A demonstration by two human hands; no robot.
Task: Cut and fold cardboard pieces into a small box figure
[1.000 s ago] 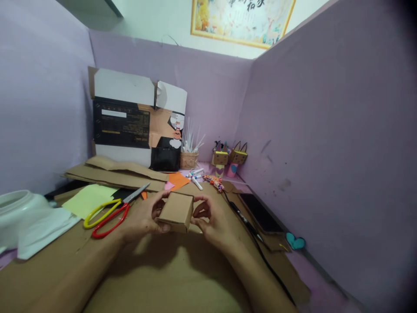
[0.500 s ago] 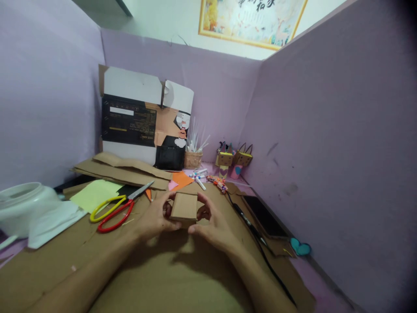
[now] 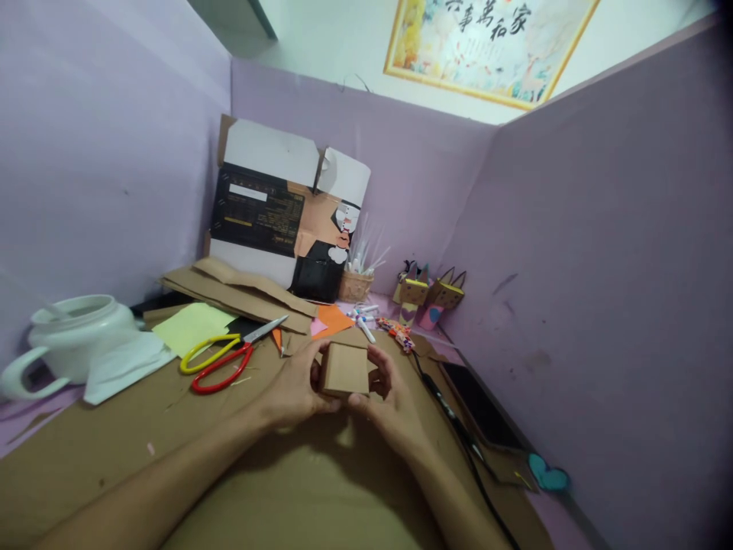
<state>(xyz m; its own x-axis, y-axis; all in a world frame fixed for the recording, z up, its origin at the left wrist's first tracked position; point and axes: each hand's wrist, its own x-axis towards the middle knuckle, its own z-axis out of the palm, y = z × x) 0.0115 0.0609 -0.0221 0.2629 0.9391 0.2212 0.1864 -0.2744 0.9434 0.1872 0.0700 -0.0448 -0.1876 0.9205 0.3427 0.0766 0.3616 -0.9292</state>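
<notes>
A small brown cardboard box (image 3: 347,368) is held just above the cardboard-covered table, near the middle of the view. Around its left side curl the fingers of my left hand (image 3: 298,388), the thumb at the lower front edge. My right hand (image 3: 392,393) grips the right side, its thumb on the lower front corner. To the left lie scissors (image 3: 243,347) with one yellow and one red handle, blades partly open. Behind the box are orange paper (image 3: 332,321) and several white markers (image 3: 365,325).
A white pot (image 3: 85,336) stands at the left. Cardboard strips (image 3: 246,294) lie behind the scissors. At the right are a black phone (image 3: 481,405), a corded tool (image 3: 450,411) and a teal heart (image 3: 548,473). Cardboard figures (image 3: 412,294) stand at the back.
The whole view has shifted, so the scene appears further right and more of the white pot shows. Both hands still hold the box, which looks slightly turned.
</notes>
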